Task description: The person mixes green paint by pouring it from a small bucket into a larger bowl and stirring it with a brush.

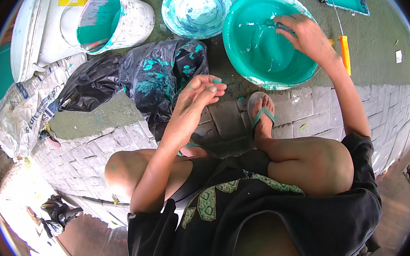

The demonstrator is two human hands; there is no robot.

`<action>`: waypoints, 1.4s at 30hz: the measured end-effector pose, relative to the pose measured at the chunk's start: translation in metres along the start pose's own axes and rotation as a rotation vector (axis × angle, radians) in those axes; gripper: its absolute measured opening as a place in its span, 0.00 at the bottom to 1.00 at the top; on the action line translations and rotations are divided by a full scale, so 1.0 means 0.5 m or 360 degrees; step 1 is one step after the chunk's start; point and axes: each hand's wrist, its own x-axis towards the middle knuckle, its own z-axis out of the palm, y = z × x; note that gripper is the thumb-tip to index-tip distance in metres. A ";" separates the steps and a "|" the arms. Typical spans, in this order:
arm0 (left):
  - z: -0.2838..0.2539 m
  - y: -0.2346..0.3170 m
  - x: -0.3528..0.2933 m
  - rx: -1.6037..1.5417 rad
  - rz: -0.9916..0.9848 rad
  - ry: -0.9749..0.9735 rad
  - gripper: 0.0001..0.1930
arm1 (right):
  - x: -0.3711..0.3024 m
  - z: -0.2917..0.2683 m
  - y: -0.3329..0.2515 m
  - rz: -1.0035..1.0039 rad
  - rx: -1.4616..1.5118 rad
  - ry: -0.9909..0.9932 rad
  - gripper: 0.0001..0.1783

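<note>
The teal basin (268, 46) is a round plastic tub standing upright on the dark green ground just beyond the edge of the grey paving stones. Its inner wall and floor are coated in wet turquoise paint, paler and glossy toward the middle, and its outer rim is smeared with white and teal. Against the far inner wall, near the rim on the right side, lies a small dark tool (284, 26), paint-covered and partly hidden by fingers; its exact kind cannot be told.
</note>
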 end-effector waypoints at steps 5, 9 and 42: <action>-0.001 0.000 0.005 0.0021 0.0005 0.0016 0.15 | -0.043 -0.013 0.017 0.0268 -0.0018 0.0134 0.14; -0.006 0.009 0.002 0.0043 -0.0031 0.0009 0.17 | -0.097 -0.024 0.008 0.0466 -0.0101 0.0084 0.16; -0.015 0.006 -0.009 -0.0029 0.0006 0.0001 0.15 | -0.044 -0.013 -0.028 0.0282 -0.0147 0.0192 0.15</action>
